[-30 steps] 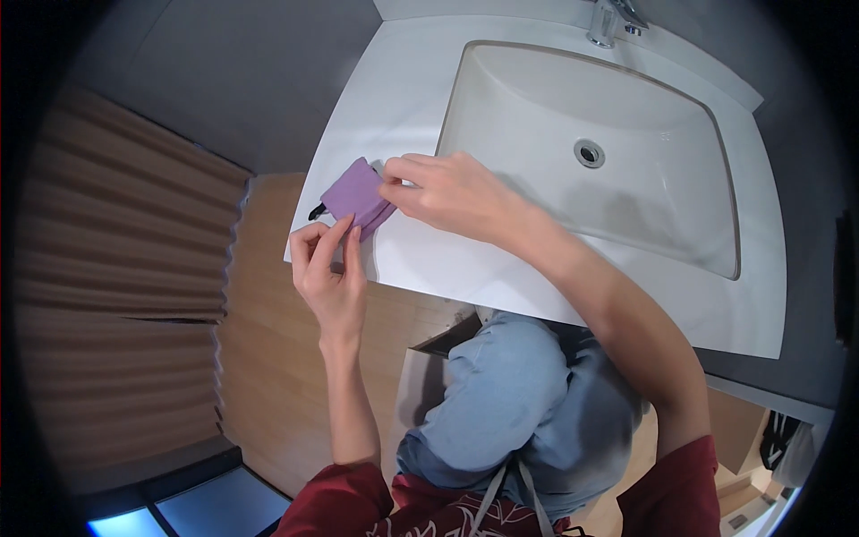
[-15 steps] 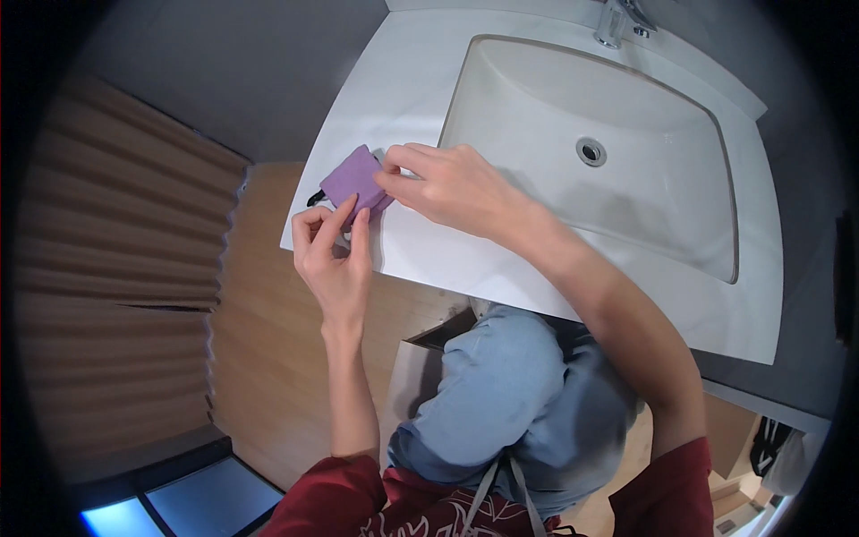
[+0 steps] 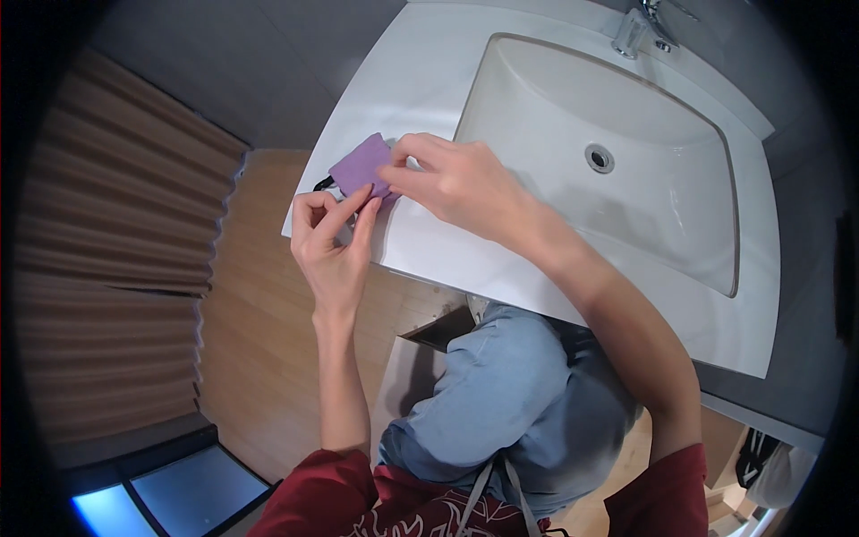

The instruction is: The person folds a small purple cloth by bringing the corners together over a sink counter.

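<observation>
On the left part of the white table [image 3: 420,80], close to its near edge and left of the basin [image 3: 537,134], we find the purple fabric piece [image 3: 360,166], a black item [image 3: 323,183] showing at its left. Our right hand [image 3: 470,183] pinches its right edge, index toward thumb; our left hand [image 3: 332,253] has its fingertips at the near edge, though we cannot tell whether they grip. We judge the step in hand to be folding or straightening; a next move would seem to call for light, even tension. Brands, labels: none legible; the red shirt [image 3: 313,488] bears white linework.
</observation>
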A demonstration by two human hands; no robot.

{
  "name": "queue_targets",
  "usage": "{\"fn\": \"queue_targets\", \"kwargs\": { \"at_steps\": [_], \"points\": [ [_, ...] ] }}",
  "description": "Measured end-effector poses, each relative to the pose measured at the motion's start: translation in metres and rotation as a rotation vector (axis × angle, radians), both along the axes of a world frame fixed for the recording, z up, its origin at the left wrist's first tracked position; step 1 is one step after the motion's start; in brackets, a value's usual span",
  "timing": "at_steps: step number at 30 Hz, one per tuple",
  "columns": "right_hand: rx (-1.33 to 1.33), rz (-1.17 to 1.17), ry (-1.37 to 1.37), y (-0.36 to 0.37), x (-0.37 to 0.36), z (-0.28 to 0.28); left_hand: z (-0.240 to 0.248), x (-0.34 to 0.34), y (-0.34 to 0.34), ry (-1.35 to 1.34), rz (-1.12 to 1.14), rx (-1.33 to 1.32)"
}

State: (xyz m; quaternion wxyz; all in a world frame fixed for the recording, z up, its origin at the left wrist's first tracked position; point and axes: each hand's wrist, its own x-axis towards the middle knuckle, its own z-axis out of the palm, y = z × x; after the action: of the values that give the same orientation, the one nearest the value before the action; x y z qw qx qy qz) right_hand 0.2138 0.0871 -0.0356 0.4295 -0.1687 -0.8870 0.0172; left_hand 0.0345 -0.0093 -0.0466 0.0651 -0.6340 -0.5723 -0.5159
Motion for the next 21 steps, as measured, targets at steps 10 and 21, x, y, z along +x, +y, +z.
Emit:
{"fn": "queue_targets", "kwargs": {
  "at_steps": [10,21],
  "points": [
    [-0.076,-0.001,0.025,-0.005,-0.009,-0.003,-0.003,0.0,-0.001,-0.004,-0.006,-0.008],
    [-0.078,-0.025,-0.002,0.004,0.003,-0.001,-0.005,-0.002,-0.011,-0.006,0.023,-0.002]
  ]
}}
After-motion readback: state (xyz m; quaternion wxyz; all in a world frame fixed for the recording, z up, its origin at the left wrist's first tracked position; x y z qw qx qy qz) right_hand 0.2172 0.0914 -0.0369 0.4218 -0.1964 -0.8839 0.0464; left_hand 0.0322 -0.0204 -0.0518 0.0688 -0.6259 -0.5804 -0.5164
